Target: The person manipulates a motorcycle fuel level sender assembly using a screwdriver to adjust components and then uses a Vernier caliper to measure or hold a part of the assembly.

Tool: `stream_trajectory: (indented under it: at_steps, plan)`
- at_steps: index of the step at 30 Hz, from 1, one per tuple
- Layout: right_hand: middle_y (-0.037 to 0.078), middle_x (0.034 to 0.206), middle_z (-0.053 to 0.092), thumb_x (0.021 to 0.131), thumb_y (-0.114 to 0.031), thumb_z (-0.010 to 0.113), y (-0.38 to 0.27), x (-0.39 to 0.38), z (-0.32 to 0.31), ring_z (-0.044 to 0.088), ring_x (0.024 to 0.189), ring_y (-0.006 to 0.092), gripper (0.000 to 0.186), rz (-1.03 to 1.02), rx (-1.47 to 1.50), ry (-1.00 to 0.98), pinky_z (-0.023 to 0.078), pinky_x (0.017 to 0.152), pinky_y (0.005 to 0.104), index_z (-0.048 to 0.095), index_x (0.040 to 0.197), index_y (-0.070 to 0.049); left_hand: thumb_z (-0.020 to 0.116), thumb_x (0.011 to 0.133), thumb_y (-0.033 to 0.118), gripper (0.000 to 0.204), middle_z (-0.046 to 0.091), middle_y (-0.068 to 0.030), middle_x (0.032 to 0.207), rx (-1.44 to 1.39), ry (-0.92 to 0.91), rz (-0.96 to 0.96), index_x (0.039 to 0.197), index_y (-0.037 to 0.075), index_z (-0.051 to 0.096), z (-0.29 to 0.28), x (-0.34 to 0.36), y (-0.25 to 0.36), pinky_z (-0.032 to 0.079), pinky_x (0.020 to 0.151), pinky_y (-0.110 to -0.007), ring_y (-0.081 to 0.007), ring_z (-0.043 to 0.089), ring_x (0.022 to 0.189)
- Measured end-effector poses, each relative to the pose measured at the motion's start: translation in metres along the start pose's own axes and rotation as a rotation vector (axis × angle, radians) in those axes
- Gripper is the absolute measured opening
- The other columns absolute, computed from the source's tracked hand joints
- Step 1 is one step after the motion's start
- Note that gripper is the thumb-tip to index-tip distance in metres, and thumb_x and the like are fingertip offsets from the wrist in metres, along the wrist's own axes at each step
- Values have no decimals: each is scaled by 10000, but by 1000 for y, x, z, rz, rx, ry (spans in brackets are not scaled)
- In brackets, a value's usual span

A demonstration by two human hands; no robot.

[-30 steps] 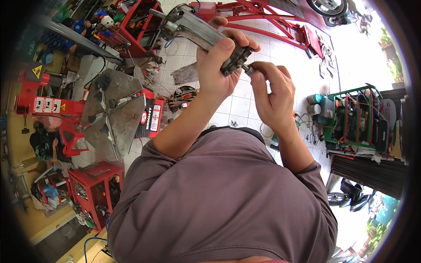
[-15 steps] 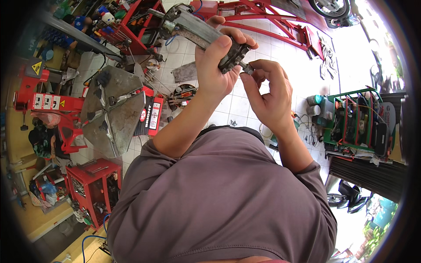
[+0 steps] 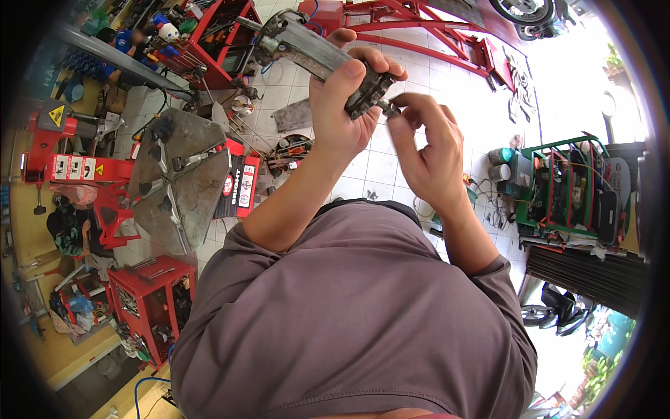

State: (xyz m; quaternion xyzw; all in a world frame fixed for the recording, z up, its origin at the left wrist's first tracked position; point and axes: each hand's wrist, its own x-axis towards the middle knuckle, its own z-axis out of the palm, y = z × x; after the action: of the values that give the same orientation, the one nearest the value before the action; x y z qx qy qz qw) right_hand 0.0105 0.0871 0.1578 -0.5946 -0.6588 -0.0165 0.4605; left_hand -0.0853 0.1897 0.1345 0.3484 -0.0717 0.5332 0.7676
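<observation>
Upper centre of the frame, the left hand (image 3: 340,105) wraps the metal part (image 3: 307,49), the right hand (image 3: 431,143) pinches the small pin (image 3: 389,109), best held straight.

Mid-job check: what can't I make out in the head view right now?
All in the head view:
- Middle of the metal part: hidden where the left hand wraps it.
- Far end of the small stub: covered by the right hand's fingertips; whether it is joined to the metal part is too small to tell.
- Motorcycle wheel: cut off by the upper edge.
- Small grey pieces on the tiled floor: too small to identify.
</observation>
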Motion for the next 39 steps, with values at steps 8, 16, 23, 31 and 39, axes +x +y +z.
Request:
stream_trajectory:
  at_steps: [8,16,23,31,39]
  plan:
    - [0,615,568,807,-157,684,4,1,-1,543,525,119,221,-32,-39,-15,396,652,280,597,992,-74,565,875,257,424,591,-71,903,2,7,-3,1225,92,393,0,0,-2,516,907,-437,-231,614,943]
    - [-6,641,580,768,-160,726,7,-2,1,538,521,119,291,-42,-51,-19,396,655,276,589,1010,-74,540,879,254,418,593,-72,902,39,31,4,1230,90,382,3,0,-1,524,895,-441,-238,613,931]
    - [-5,625,574,787,-149,710,-1,0,2,541,521,119,255,7,40,22,393,644,283,589,997,-72,537,876,256,420,592,-73,901,51,42,-4,1228,89,381,3,0,-1,527,891,-437,-236,613,931]
    - [13,595,568,813,-139,686,-5,0,0,543,516,136,162,48,80,50,385,628,292,608,938,-72,552,874,269,433,592,-68,893,53,27,-8,1229,89,385,4,1,-5,518,900,-435,-231,613,938]
    - [4,588,563,794,-132,690,-5,-4,0,539,504,130,164,63,28,38,385,628,288,602,920,-75,549,869,124,452,609,-126,873,-137,41,6,1238,15,311,5,-3,-8,516,850,-436,-270,644,855]
